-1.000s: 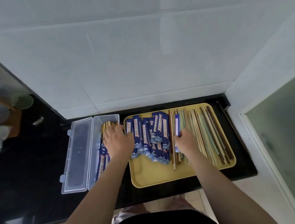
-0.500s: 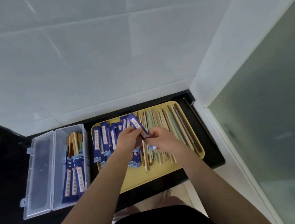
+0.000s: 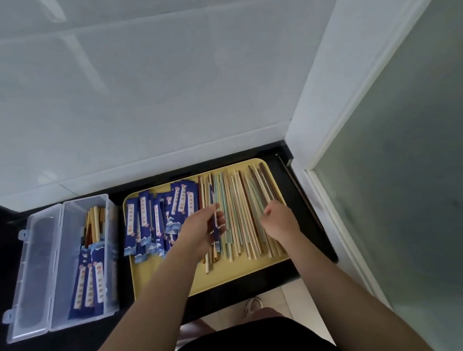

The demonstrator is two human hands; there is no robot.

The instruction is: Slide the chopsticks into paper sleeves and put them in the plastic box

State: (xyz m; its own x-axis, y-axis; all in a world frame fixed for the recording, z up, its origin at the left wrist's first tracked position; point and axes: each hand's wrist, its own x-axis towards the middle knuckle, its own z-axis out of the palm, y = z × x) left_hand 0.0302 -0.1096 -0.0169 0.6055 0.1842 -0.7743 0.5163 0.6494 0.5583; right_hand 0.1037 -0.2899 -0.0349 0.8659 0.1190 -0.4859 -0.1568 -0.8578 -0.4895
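Head view shows our left hand (image 3: 205,231) over the yellow tray (image 3: 164,282), pinching one blue paper sleeve (image 3: 216,229) between thumb and fingers. We see the sleeve almost edge on, so it looks like a thin strip. Its long side runs away from us, toward the white tiled wall (image 3: 154,82).

Our right hand (image 3: 278,222) rests on the loose chopsticks (image 3: 241,218) at the right side of the tray. Its fingers are curled down. We cannot tell if it has pinched a pair yet.

We think the sleeve will be very light and floppy. It could bend or tear, so we should hold it softly near its open end and keep the mouth open. The chopsticks look thin, stiff and light. They may be smooth and could roll or slip. We would take two together near one end and keep them side by side.

The chopsticks lie in a row, long sides pointing away from us, fanned out a bit. The spare sleeves (image 3: 154,222) on the left of the tray point much the same way.

The clear plastic box (image 3: 98,315) sits just left of the tray, lid open. Some sleeved chopsticks (image 3: 92,283) already lie in it, bare ends toward the wall.
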